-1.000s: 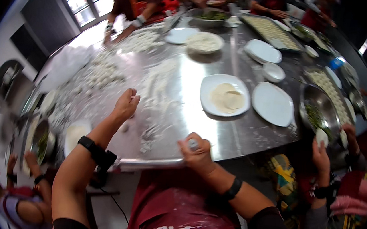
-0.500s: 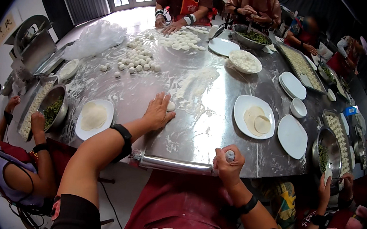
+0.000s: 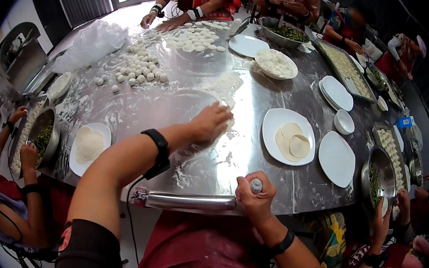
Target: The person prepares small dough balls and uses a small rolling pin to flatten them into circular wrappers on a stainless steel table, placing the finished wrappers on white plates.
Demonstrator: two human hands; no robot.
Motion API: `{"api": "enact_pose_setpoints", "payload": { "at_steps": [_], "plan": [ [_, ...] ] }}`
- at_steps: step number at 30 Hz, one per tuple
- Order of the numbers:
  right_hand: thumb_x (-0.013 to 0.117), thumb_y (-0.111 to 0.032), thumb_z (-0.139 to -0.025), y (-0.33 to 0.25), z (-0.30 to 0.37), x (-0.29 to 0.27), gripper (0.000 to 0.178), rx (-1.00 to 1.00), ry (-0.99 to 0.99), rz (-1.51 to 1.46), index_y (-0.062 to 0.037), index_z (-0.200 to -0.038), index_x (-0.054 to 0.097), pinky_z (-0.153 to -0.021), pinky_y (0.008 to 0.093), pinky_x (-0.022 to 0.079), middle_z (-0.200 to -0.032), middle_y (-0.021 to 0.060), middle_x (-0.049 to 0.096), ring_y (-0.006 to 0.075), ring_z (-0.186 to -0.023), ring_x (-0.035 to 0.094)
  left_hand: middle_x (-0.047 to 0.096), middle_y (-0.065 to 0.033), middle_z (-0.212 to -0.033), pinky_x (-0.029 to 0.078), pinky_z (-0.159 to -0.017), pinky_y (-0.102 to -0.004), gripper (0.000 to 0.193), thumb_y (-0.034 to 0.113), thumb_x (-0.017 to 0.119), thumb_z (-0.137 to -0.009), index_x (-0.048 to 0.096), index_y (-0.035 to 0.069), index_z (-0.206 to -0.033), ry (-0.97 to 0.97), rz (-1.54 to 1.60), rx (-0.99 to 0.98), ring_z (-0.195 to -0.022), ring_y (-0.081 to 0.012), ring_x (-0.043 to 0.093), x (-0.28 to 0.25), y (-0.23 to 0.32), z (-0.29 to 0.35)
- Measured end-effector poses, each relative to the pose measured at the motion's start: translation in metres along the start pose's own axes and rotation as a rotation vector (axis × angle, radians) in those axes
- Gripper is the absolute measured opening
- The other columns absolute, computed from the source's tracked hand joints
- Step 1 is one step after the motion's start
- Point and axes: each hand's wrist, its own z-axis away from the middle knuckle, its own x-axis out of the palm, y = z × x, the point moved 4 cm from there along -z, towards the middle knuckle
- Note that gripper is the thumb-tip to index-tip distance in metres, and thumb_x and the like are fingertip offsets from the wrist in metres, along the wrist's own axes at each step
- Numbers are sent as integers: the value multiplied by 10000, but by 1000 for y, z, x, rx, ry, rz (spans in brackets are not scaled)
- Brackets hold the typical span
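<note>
My left hand is low over the floured steel table, reaching toward the middle, its fingers blurred by motion. Something pale shows beside its fingertips, dough or flour; I cannot tell which. At the front edge my right hand is closed round a rolling pin, of which only the rounded grey end sticks up out of the fist. Beyond that hand is a white plate with a few round dough wrappers. On the left, another plate bears a stack of wrappers.
Dough balls and flattened pieces lie farther back. A flour bowl is at the back right. An unloaded plate and a small bowl sit at right. A metal bar runs along the front edge. Several people work around the table.
My left hand has moved right and away from where it lay flat beside a small dough piece, which no longer shows there. My right hand keeps its grip. The view has shifted slightly.
</note>
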Motion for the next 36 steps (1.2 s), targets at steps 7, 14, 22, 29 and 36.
{"api": "enact_pose_setpoints", "payload": {
  "at_steps": [7, 14, 22, 29, 36],
  "plan": [
    [634, -8, -840, -1, 10, -1, 177, -18, 7, -18, -38, -730, 499, -410, 226, 354, -527, 8, 506, 54, -466, 463, 311, -193, -1448, 227, -1122, -478, 460, 199, 542, -904, 446, 93, -1341, -303, -7, 220, -1352, -427, 247, -23, 38, 112],
    [617, 8, -854, 2, 8, 0, 181, -114, 40, -23, -43, -748, 480, -378, 222, 347, -513, 12, 503, 65, -425, 477, 558, -146, -1104, 471, -806, -384, 186, 136, 596, -858, 604, 74, -1034, 60, 60, -255, -946, -307, 582, -85, 27, 143],
    [608, 7, -864, -6, 8, 6, 184, -35, 36, -152, -51, -754, 472, -360, 228, 324, -507, 5, 488, 63, -415, 468, 566, -120, -995, 469, -812, -395, 163, 177, 601, -816, 620, 60, -927, 44, -199, -261, -909, -313, 578, -30, 64, 125],
    [646, -13, -845, -7, 15, 2, 216, 28, 57, -141, -60, -728, 469, -375, 231, 334, -543, -16, 494, 51, -443, 465, 628, -166, -965, 485, -788, -400, 335, 112, 658, -736, 577, 37, -1053, -91, 102, -344, -927, -339, 607, -29, 90, 133],
    [655, -35, -826, -3, -14, 11, 244, 55, 118, -29, -43, -674, 463, -373, 262, 343, -510, 15, 498, 69, -413, 456, 671, -144, -761, 502, -685, -384, 155, 162, 687, -701, 679, 39, -794, -35, 491, -450, -740, -296, 643, -18, 62, 136]
  ]
}}
